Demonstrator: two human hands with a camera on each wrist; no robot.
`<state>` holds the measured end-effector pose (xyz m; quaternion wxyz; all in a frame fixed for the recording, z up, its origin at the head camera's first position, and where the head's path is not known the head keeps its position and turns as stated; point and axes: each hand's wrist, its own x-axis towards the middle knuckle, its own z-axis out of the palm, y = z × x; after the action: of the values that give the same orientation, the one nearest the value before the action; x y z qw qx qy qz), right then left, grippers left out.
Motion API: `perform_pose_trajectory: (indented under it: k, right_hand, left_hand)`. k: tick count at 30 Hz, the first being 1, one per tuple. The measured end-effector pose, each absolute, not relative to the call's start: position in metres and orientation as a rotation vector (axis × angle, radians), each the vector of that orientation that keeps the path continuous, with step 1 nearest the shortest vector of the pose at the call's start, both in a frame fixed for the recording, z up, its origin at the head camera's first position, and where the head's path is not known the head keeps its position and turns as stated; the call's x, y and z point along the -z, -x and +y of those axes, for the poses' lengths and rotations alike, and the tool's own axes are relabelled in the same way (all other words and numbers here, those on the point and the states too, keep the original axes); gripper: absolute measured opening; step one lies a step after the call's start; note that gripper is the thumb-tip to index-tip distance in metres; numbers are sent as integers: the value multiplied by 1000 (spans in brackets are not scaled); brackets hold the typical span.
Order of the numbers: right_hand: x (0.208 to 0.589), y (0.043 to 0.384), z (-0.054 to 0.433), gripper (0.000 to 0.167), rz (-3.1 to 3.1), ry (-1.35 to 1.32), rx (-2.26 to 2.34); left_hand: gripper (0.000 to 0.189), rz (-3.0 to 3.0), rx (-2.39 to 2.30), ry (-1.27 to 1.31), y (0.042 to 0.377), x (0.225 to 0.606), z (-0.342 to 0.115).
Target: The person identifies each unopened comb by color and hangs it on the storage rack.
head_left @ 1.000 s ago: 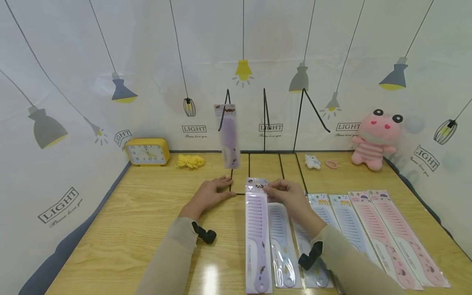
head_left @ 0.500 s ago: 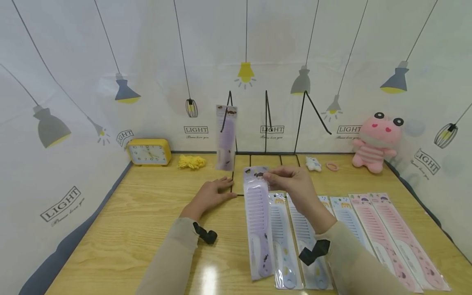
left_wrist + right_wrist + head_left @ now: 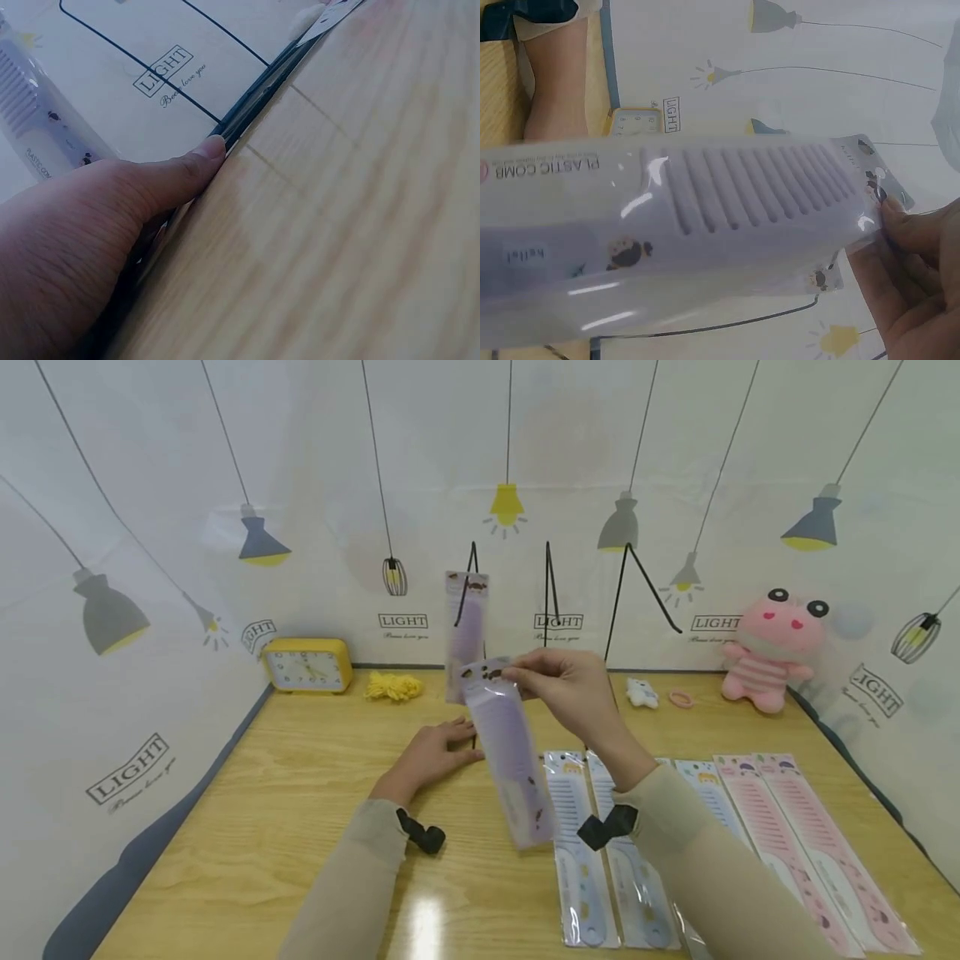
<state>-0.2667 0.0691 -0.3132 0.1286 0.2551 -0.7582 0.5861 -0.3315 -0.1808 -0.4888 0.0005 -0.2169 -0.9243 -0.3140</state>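
My right hand (image 3: 573, 693) pinches the top card of a purple plastic comb in a clear packet (image 3: 510, 760). The packet hangs tilted above the table, its lower end swung to the right; the right wrist view shows its teeth and printing close up. Behind it, a similar purple packaged comb (image 3: 467, 622) hangs on the left hook of a black wire rack (image 3: 547, 585). My left hand (image 3: 431, 760) rests on the table at the rack's base. In the left wrist view its thumb (image 3: 202, 154) touches the dark base wire, while the other fingers are mostly hidden.
Several packaged combs lie in a row on the right: blue ones (image 3: 581, 860) and pink ones (image 3: 828, 852). Along the back stand a yellow clock (image 3: 307, 666), yellow yarn (image 3: 393, 687), a small white toy (image 3: 642, 692), a pink ring (image 3: 681, 699) and a pink plush (image 3: 772, 647).
My right hand has lifted the purple comb off the table and carried it up and forward toward the rack, and the packet has tilted. The left hand has stayed at the rack's base.
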Motion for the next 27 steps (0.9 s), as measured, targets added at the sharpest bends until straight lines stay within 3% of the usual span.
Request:
perform_pose_trajectory:
  k: [11, 27]
  right_hand:
    - [291, 283, 39, 8, -2177, -792, -1266]
    - [281, 296, 25, 7, -2159, -755, -1239]
  left_hand:
    - [59, -2943, 987, 679, 330, 489, -182]
    - [58, -2907, 974, 717, 332, 488, -181]
